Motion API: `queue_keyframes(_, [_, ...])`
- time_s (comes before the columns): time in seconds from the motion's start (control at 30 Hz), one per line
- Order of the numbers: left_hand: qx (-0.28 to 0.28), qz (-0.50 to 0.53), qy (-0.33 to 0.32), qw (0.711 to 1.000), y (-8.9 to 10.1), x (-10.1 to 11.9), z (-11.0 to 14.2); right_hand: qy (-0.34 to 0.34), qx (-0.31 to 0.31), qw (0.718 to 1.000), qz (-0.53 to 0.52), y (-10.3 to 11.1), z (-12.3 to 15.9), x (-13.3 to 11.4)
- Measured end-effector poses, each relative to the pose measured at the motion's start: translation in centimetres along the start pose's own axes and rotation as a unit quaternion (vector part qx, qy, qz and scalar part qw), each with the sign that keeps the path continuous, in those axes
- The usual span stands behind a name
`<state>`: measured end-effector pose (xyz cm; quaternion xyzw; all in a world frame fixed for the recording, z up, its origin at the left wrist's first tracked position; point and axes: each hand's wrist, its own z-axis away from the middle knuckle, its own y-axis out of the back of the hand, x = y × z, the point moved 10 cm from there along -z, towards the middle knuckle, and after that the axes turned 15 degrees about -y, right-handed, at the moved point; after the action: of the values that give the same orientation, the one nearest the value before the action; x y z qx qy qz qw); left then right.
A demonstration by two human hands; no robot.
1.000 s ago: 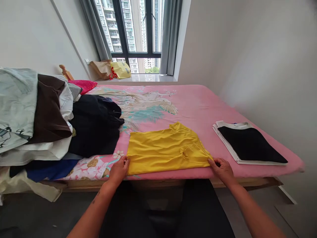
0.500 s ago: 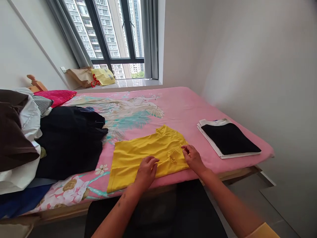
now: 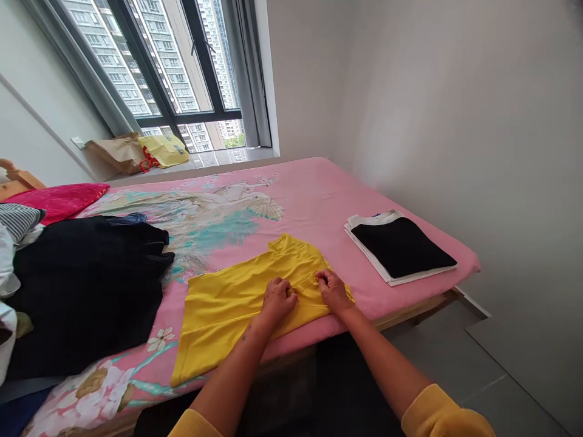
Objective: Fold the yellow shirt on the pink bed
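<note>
A yellow T-shirt (image 3: pixel 228 309) lies partly folded near the front edge of the bed, its collar pointing away from me. My left hand (image 3: pixel 279 298) rests on the middle of the shirt, with thumb and fingers closed on the cloth. To its right, my right hand (image 3: pixel 333 290) pinches the shirt near the sleeve. A strip of the sleeve's edge runs taut between the two hands. The fingertips partly hide the cloth they grip.
Folded clothes, black on top of white (image 3: pixel 405 249), are stacked at the right on the pink bedsheet (image 3: pixel 314 188). A heap of dark clothes (image 3: pixel 86 291) covers the left side, near a red pillow (image 3: pixel 59 201). Bags (image 3: pixel 166 150) stand on the windowsill.
My right hand has moved in toward the left and closed on the sleeve cloth. My left hand has closed on the shirt. The view has turned slightly right.
</note>
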<state>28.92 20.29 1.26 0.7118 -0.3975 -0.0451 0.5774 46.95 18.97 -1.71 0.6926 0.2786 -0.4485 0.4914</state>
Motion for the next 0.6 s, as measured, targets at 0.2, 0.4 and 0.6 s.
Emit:
queue_keyframes(0.2, [0.093,0.005,0.005,0.996,1.8,1.5,1.5,0.024,-0.002,1.0,0.011,0.4,0.6,-1.7])
queue_keyframes(0.4, [0.003,0.017,-0.194,0.981,-0.6,8.1,3.3,0.141,-0.068,0.981,0.111,-0.9,4.4,-5.5])
queue_keyframes(0.6, [0.056,-0.032,-0.131,0.989,-1.8,6.3,5.1,0.097,-0.006,0.96,0.264,1.0,2.5,-3.7])
